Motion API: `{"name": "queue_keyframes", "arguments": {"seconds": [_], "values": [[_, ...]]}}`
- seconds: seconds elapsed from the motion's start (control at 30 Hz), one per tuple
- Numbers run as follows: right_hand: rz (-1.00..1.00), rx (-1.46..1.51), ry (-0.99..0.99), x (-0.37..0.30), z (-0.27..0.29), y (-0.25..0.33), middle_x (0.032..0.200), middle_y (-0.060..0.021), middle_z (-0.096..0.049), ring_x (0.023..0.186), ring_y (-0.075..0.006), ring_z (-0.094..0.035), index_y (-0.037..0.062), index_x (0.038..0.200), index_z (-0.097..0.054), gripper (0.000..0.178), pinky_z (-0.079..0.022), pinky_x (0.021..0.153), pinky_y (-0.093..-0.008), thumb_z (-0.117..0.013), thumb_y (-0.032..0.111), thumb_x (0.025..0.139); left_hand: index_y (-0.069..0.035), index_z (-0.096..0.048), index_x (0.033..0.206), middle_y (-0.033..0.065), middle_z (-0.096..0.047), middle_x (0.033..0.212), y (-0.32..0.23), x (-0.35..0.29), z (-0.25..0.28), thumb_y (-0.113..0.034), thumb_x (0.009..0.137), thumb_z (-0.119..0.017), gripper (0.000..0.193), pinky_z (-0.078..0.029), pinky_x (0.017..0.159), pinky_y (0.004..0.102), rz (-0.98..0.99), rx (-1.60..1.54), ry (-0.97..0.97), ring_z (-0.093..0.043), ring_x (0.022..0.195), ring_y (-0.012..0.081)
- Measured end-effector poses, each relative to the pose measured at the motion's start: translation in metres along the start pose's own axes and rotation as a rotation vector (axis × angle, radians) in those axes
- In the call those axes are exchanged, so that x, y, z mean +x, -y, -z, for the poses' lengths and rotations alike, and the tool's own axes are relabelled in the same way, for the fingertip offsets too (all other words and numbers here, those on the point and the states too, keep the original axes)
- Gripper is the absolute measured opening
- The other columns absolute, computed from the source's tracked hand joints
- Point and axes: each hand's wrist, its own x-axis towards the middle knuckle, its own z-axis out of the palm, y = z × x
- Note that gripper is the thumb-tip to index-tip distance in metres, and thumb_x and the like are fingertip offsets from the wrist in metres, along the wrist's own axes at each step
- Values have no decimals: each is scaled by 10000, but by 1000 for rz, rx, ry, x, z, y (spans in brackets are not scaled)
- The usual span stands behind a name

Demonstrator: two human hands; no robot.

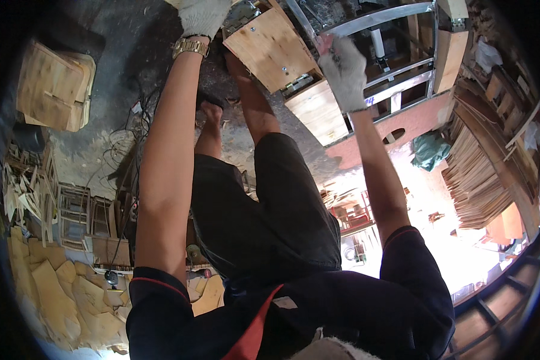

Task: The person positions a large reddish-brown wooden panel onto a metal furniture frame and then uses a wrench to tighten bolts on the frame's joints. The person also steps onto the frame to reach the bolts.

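Observation:
My left hand (203,17), in a pale knit work glove, reaches to the top edge of the view. Its fingers are cut off there, so what it touches cannot be seen. Close to its right is a plywood-topped block (270,48) with screws and metal fittings. My right hand (345,71), also gloved, is curled beside a grey metal frame (375,23). A small reddish thing (325,43) shows at its fingertips, too hidden to name. Below that hand's wrist lies a second plywood piece (318,111), next to the block.
Stacked plywood panels (54,87) stand at the left, with loose cables (123,141) on the floor nearby. Thin wood sheets (477,174) are piled at the right beside a green bag (430,150). Wood offcuts (60,294) cover the lower left. My bare foot (210,111) is on the floor.

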Motion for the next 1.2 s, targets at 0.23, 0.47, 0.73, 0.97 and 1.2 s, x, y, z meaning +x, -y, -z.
{"name": "queue_keyframes", "arguments": {"seconds": [0.23, 0.47, 0.73, 0.97, 1.2], "values": [[-260, 30, 192, -205, -29, -30, 982, -190, -719, 928, -401, -705, 23, 1165, -694, 314, -545, 800, -470, -677, 234, 933, 0, -578, 1383, 142, -663, 1188, 43, -101, 3, -310, 965, -732, 543, -492, 985, 415, -125, -49, -324, -614, 1111, 276], [-549, 34, 542, -455, -37, -14, 1061, -224, -739, 993, -383, -709, -7, 1164, -685, 401, -531, 851, -457, -645, 318, 934, -3, -439, 1507, 248, -540, 1430, 92, -352, 111, -249, 985, -660, 618, -392, 1110, 552, 134, -19, -120, -471, 1300, 509], [-553, 32, 350, -681, -81, 36, 1064, -247, -737, 1055, -431, -692, 2, 1157, -715, 398, -525, 851, -446, -648, 321, 928, -115, -508, 1475, 233, -543, 1412, 129, -574, 328, -403, 915, -691, 656, -392, 1096, 578, 297, 668, -37, -492, 1322, 447], [-383, 176, 132, -668, -70, 45, 1062, -234, -746, 1063, -408, -700, -12, 1132, -718, 375, -523, 870, -421, -665, 283, 907, -122, -539, 1455, 213, -484, 1489, 150, -690, 405, -328, 876, -704, 636, -291, 1213, 555, 143, 1001, 69, -391, 1456, 414], [-359, 73, 120, -620, -2, 67, 1012, -233, -736, 978, -397, -711, -5, 1121, -694, 347, -539, 854, -431, -622, 202, 851, -188, -248, 1665, 187, -140, 1737, 192, -782, 384, -397, 909, -674, 893, -199, 1262, 564, 284, 857, -226, -165, 1580, 440]]}}
